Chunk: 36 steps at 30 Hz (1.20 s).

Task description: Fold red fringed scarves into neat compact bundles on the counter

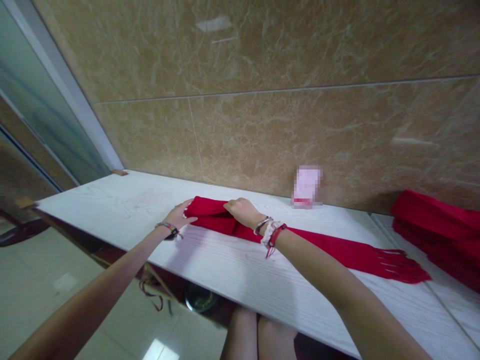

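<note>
A long red scarf (330, 245) lies along the white table, its fringed end towards the right and its other end folded over on the left. My left hand (180, 216) holds that folded left end, thumb on the near side and fingers round the far corner. The fingers of my right hand (245, 212) are closed on the upper layer of the scarf, a little right of the fold. Below this layer a dark gap shows between the two layers. My right wrist and forearm cover part of the scarf's middle.
More folded red cloth (442, 230) is stacked at the right. A pixelated pink-white object (306, 186) leans against the marbled tile wall (262, 135). The white table (131, 200) ends at a near edge above my knees. A round metal bowl (201, 298) shows below it.
</note>
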Motion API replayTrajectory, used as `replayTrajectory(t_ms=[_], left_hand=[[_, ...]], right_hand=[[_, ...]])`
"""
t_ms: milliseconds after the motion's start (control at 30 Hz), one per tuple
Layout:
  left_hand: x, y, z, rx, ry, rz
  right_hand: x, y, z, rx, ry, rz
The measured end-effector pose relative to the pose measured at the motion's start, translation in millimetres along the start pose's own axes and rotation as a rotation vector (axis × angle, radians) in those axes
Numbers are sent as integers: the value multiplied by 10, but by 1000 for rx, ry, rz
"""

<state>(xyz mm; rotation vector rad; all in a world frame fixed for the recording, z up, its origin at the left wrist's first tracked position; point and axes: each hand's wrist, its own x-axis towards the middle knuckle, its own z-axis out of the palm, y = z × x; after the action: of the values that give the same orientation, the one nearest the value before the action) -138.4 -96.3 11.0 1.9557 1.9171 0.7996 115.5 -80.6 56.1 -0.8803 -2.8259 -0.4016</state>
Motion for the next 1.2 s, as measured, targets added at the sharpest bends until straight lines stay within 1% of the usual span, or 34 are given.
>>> replayTrajectory(t_ms=[67,133,200,267,367,433,567,633,700,800,867,900,933,1000,1100,1133,1200], left_hand=[[-2,51,-8,18,15,-14],[6,145,-7,73,7,28],[17,260,19,146,-57,99],[24,369,73,223,-161,160],[7,480,174,384,-331,204],[-22,515,227,500,-390,206],[-72,525,267,626,-379,223],[-73,512,272,652,-370,226],[-64,500,278,664,-357,225],[-61,542,300,676,-340,193],[-83,654,333,705,-325,143],[-101,742,359,720,-318,145],[-121,849,394,729,-316,174],[-155,1105,500,723,-337,306],[-158,1485,748,678,-397,499],[-143,1584,845,662,-414,550],[-98,1716,1033,628,-446,642]], right_hand=[[-117,119,-116,-42,75,25],[-308,284,-248,-85,141,67],[-576,472,-371,-127,202,103],[-912,656,-467,-151,245,103],[-1502,875,-542,-162,236,64],[-1907,968,-555,-185,210,71],[-2613,1066,-535,-227,123,122],[-2879,1096,-502,-232,88,145],[-3076,1110,-437,-228,59,160],[-3249,1072,-274,-189,-1,202],[-3296,1009,-144,-156,-28,270],[-3305,973,-81,-142,-32,317],[-3308,939,-25,-129,-32,371],[-3295,888,63,-101,-28,491],[-3242,877,129,-55,-30,650],[-3219,890,132,-43,-43,677],[-3179,931,103,-38,-86,682]])
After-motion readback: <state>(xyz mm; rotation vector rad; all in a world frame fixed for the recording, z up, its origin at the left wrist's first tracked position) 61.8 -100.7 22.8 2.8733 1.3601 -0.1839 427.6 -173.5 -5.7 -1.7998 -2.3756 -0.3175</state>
